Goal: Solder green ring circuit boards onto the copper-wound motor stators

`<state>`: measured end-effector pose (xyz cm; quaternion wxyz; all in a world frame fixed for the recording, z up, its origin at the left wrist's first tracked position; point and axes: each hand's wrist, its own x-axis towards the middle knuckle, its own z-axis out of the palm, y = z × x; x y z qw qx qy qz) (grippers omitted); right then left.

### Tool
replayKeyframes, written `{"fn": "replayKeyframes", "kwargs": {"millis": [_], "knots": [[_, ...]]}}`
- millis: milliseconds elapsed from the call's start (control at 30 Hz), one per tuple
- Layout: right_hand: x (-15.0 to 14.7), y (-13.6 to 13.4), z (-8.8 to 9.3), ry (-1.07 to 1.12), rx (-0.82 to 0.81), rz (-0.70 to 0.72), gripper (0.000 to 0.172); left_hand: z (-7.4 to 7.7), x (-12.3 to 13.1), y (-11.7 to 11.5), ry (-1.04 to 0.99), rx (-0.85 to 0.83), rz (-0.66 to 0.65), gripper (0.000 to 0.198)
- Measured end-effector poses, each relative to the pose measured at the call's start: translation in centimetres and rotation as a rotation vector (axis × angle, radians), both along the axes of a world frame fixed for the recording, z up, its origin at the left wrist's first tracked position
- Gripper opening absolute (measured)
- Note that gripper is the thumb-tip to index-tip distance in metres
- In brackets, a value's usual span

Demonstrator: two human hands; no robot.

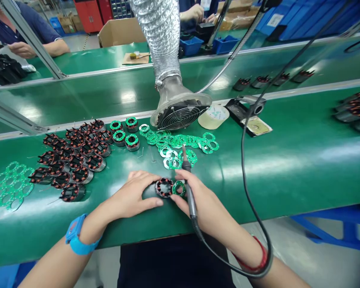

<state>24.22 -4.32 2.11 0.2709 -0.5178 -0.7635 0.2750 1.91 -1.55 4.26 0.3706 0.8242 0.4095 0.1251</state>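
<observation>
While gripped by left hand (pixel 132 196), copper-wound black stator (pixel 164 187); right hand (pixel 204 205) clamping soldering iron (pixel 188 181).

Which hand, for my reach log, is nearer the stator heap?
Left. The left hand, gripping one stator, lies right of the stator heap; the right hand, holding the soldering iron, is farther right.

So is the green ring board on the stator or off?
Off. The green ring board lies beside the stator, at the right hand holding the soldering iron; the stator's windings show uncovered.

Green belt (pixel 288 160); green ring boards (pixel 180 142); copper-black stators (pixel 75 154); blue wristband (pixel 76 238).
</observation>
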Motion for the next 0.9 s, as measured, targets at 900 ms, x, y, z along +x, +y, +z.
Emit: {"fn": "replayKeyframes", "kwargs": {"millis": [900], "knots": [[-0.8,-1.2,-2.1,0.128,0.279,-0.046,0.045,-1.6,4.2,-1.6,-0.096,0.219,0.052,0.042]]}}
